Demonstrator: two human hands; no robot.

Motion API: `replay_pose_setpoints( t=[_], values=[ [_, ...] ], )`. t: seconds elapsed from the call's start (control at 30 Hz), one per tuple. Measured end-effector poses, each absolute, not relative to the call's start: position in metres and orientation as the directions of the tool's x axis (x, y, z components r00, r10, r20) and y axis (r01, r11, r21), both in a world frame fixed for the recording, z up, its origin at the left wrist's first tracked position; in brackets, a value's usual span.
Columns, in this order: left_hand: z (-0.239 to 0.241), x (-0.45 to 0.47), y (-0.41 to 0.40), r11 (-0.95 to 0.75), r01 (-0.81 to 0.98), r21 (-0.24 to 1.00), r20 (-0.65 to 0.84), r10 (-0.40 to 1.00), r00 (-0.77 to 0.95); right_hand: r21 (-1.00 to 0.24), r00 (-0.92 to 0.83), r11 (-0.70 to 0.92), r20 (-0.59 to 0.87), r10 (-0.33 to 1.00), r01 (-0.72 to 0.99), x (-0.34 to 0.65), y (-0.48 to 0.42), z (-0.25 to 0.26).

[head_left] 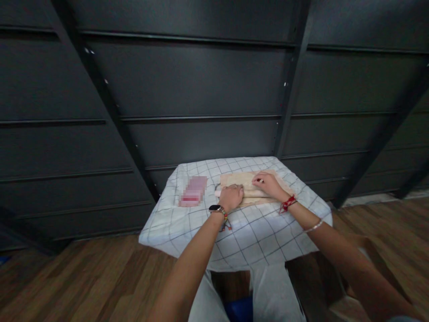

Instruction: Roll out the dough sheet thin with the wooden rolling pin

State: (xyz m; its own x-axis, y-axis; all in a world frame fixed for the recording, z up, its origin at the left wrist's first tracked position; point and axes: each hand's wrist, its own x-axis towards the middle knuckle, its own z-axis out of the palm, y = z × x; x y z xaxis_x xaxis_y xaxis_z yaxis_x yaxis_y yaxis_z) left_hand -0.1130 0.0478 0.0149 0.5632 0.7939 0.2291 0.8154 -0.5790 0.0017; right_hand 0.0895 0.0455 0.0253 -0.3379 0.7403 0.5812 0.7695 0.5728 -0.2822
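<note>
A beige folded cloth [239,180] lies on a small table covered with a white checked cloth [254,232]. My left hand [231,197] rests curled on the beige cloth's near left edge, with its fingers closed on the fabric. My right hand [268,184] lies on top of the cloth further right, its fingers bent and pressing down on a fold. A dark watch is on my left wrist, and a red band and a thin bracelet are on my right arm.
A pink blurred object [193,191] lies on the table to the left of the cloth. Dark metal panels and slanted beams [110,107] stand right behind the table. A wooden floor [83,277] surrounds it. My knees are under the near edge.
</note>
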Motion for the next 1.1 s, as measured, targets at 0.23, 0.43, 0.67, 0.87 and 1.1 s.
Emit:
replay_pose_setpoints(
  t=[0.23,0.43,0.67,0.87,1.1],
  values=[
    [0.018,-0.111,0.047,-0.576,0.817,0.005,0.198,0.802,0.564,0.09,-0.598,0.649,0.498,0.628,0.756,0.101,-0.015,-0.012],
    [0.017,-0.11,0.048,-0.559,0.829,0.009,0.197,0.814,0.547,0.231,-0.619,0.598,0.511,0.597,0.767,0.084,-0.002,-0.019],
    [0.015,-0.11,0.05,-0.566,0.824,0.002,0.199,0.808,0.554,0.302,-0.599,0.531,0.551,0.581,0.792,0.077,0.0,-0.031],
    [0.016,-0.111,0.05,-0.581,0.814,0.009,0.189,0.8,0.57,0.181,-0.579,0.583,0.525,0.623,0.792,0.087,-0.009,-0.025],
    [0.016,-0.112,0.05,-0.584,0.811,-0.013,0.202,0.793,0.574,-0.239,-0.303,0.575,0.66,0.687,0.783,0.087,0.031,0.016]
  ],
)
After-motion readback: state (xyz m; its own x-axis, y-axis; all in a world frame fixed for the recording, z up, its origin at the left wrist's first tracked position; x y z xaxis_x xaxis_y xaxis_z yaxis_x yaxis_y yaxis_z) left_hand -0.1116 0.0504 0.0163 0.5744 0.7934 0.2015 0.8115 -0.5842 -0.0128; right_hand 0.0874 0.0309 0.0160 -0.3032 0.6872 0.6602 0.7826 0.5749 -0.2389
